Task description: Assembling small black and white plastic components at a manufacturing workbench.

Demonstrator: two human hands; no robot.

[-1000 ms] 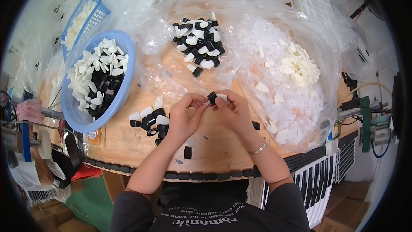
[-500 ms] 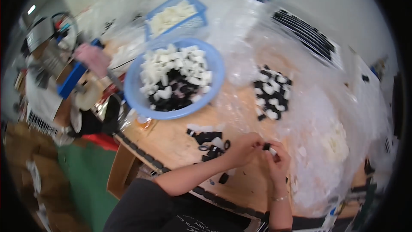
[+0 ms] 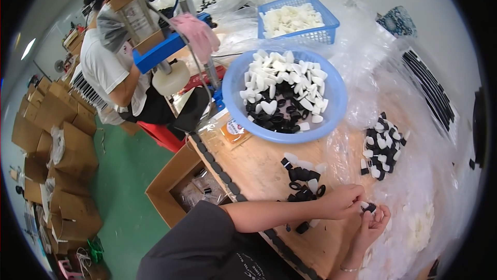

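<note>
Hands [image 3: 362, 208] pinch black-and-white cap [image 3: 368, 207] | long axis unclear, too small

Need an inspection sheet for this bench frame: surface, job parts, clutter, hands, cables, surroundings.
Surface: wooden worktable, its right side draped in clear plastic sheeting.
Job's things: small black-and-white plastic piece pinched between both hands; loose black and white parts lie by the left hand.
Clutter: round blue plastic basin of white and black pieces; blue mesh basket of white pieces; second pile of black-and-white parts on the plastic.
Grippers: left hand and right hand meet at the piece.
Cables: thin hose curving down from the blue machine.
Surroundings: another person's white shirt at the machine; stacked cardboard boxes; green floor.
</note>
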